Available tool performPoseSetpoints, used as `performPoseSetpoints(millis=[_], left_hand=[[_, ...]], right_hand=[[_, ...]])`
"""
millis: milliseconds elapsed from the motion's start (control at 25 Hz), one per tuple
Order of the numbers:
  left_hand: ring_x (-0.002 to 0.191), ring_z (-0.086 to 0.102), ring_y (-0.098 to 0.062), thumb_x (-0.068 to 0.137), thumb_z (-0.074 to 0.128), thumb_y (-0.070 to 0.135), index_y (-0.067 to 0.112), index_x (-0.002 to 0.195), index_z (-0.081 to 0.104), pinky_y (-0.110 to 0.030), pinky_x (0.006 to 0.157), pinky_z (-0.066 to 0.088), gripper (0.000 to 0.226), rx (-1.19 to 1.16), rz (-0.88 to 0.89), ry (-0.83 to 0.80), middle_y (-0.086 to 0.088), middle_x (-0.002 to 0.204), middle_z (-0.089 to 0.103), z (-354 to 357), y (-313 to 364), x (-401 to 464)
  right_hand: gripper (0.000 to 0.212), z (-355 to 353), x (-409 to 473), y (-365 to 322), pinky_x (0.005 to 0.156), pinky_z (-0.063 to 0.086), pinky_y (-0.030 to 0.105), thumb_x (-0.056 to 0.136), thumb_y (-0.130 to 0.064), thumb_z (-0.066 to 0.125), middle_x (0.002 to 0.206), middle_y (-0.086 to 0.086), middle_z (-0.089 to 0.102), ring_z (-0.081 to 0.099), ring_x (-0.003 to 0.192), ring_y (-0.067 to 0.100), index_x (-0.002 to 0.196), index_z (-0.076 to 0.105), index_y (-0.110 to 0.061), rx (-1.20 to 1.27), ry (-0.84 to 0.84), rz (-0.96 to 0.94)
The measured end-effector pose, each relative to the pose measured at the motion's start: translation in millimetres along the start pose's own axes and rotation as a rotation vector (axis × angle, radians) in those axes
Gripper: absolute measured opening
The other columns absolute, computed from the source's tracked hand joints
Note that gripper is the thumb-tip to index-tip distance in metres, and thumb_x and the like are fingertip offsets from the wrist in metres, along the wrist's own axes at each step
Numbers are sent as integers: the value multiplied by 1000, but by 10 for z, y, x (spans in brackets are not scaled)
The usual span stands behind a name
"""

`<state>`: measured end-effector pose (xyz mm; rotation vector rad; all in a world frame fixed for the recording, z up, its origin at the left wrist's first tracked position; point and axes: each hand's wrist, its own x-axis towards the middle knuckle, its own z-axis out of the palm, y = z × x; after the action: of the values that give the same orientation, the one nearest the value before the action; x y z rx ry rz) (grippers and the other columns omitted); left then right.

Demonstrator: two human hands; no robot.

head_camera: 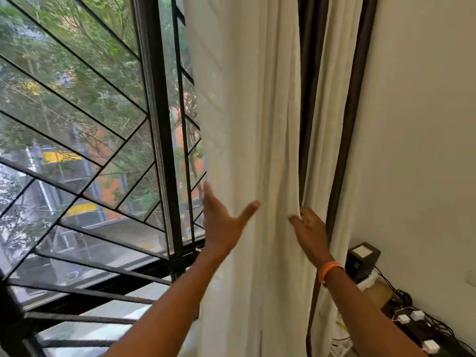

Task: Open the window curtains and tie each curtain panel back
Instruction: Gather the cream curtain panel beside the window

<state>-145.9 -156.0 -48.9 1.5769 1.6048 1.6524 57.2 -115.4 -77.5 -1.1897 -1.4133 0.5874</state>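
A cream curtain panel [257,124] with a dark brown band [309,86] hangs gathered at the right side of the window [77,112]. My left hand [221,222] is spread flat against the curtain's left edge, fingers straight and thumb out. My right hand [309,233], with an orange band at the wrist, has its fingers tucked into a fold of the curtain beside the brown band; the fingertips are hidden in the cloth.
The window has a black metal grille [159,124] with slanted bars, and trees and buildings show outside. A white wall [425,124] stands at the right. Below it sit a black box [362,261], cables and a power strip with white plugs [412,320].
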Motion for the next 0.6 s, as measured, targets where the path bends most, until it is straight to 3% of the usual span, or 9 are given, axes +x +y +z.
performPoseSetpoints(millis=[80,160,200,240,320,400,480,560,600], left_hand=[[147,16,-20,68,69,72,25,152,-8,-42,117,22,124,118,-34,-21,-2,162,10,305,15,175],[138,36,-31,89,63,33,10,149,22,-43,109,36,76,68,-111,44,-15,149,37,475,-29,418],[127,48,-35,93,53,15,7,139,41,-41,100,43,48,31,-160,83,-17,135,52,495,-69,522],[116,55,-36,92,46,7,7,127,53,-40,93,47,36,7,-215,113,-15,121,60,494,-103,599],[110,60,-34,91,47,14,15,121,57,-44,91,50,32,-66,-257,125,-9,114,64,441,-200,693],[116,57,-29,86,60,42,25,127,45,-48,96,49,47,-213,-199,96,-6,126,58,441,-234,725],[127,51,-24,68,74,67,34,145,20,-49,103,46,100,-354,-203,22,-4,144,45,508,-209,759],[128,50,-17,54,81,70,37,149,2,-44,105,45,128,-294,-224,-74,2,147,42,574,-100,801],[123,54,-14,53,84,66,33,149,8,-39,101,48,127,-241,-211,-123,6,141,48,595,-77,824]], right_hand=[[15,-15,123,6,74,54,38,94,-20,57,92,6,73,68,85,25,95,71,-15,243,-36,176],[19,-77,254,125,74,53,33,97,-17,52,88,-1,74,68,85,20,93,71,-20,359,-25,246],[20,-109,320,216,77,53,35,98,-19,50,90,-2,73,67,87,19,94,69,-22,328,3,223],[21,-135,393,318,79,53,37,98,-25,47,93,-2,71,67,89,20,96,67,-23,247,38,182],[28,-148,517,463,80,52,40,93,-35,40,93,2,68,65,90,26,98,64,-19,24,79,84],[39,-97,653,442,84,52,40,89,-37,40,105,4,69,65,97,26,112,62,-15,-59,51,27],[49,25,737,221,100,46,34,97,-44,43,134,-7,57,57,118,13,139,48,-20,31,-74,-3],[65,215,748,-26,110,32,25,98,-55,42,150,-20,32,38,133,-1,154,22,-29,163,-194,-51],[68,311,744,-123,110,30,21,97,-57,42,153,-22,28,34,136,-4,155,17,-31,210,-231,-85]])
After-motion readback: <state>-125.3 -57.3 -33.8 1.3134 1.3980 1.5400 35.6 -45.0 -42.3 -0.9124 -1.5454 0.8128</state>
